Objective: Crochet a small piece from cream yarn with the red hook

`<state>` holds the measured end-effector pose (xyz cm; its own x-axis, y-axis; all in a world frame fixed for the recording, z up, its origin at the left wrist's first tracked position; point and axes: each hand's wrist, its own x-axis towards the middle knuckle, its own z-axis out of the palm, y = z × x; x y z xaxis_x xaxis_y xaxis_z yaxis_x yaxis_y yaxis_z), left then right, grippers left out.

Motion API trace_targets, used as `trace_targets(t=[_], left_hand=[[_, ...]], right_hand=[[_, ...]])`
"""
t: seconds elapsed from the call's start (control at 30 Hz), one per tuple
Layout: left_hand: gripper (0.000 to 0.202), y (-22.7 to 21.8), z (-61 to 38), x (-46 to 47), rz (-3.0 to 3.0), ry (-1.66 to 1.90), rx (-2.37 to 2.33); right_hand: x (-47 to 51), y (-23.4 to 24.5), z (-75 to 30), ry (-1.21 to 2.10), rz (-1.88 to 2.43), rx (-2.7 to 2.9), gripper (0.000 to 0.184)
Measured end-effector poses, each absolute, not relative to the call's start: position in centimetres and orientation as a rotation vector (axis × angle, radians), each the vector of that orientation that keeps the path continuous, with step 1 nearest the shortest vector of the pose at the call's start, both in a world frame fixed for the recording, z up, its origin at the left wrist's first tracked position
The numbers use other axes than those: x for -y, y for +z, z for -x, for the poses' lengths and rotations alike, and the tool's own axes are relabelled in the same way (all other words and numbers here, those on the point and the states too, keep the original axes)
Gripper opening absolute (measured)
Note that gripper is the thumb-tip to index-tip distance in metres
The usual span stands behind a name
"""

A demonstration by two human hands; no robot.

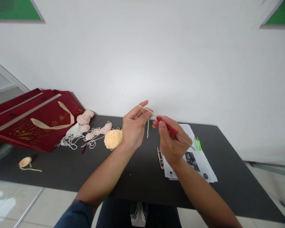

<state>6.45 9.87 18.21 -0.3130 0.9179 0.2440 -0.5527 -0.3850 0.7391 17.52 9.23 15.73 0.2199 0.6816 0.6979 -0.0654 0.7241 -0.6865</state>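
Observation:
Raised above the table, my left hand (pixel 135 125) has cream yarn (pixel 147 126) looped over its index finger, with the thumb and other fingers pinching it and a short tail hanging down. My right hand (pixel 172 139) grips a crochet hook (pixel 170 129) by its red handle; the thin metal shaft sticks out behind toward the lower right. The hook's tip meets the yarn close to my left fingertips. A yellow yarn ball (pixel 113 138) rests on the table just left of my left wrist.
Dark red gift bags (pixel 45 123) lean at the left, beside pink yarn (pixel 85 117) and tangled white yarn (pixel 72 136). A small cream crocheted piece (pixel 25 162) lies at the table's left. Thread snips (pixel 160 157), printed papers (pixel 204 167) and green snips (pixel 198 144) are at the right.

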Motion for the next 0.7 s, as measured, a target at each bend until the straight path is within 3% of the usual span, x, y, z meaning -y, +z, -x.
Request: trace_targets(t=[0.13,0.33,0.43,0.7], left_hand=[[0.036,19.0,-6.1,-9.8,-0.688,1.751,-0.600],[0.034,18.9,-5.6,-10.2,-0.735,1.721,-0.603],[0.036,18.7,-5.7,-9.9,-0.803,1.745,-0.603],[0.038,18.7,-5.7,-9.4,-0.885,1.741,-0.615]], right_hand=[[-9.7,14.4,-17.7,0.384,0.468,1.406,0.031],[-11.3,15.4,-17.8,0.891,0.449,1.171,0.012],[-12.0,16.3,-18.3,1.053,0.355,1.107,0.014],[-12.6,17.2,-19.7,0.980,0.344,1.186,0.023]])
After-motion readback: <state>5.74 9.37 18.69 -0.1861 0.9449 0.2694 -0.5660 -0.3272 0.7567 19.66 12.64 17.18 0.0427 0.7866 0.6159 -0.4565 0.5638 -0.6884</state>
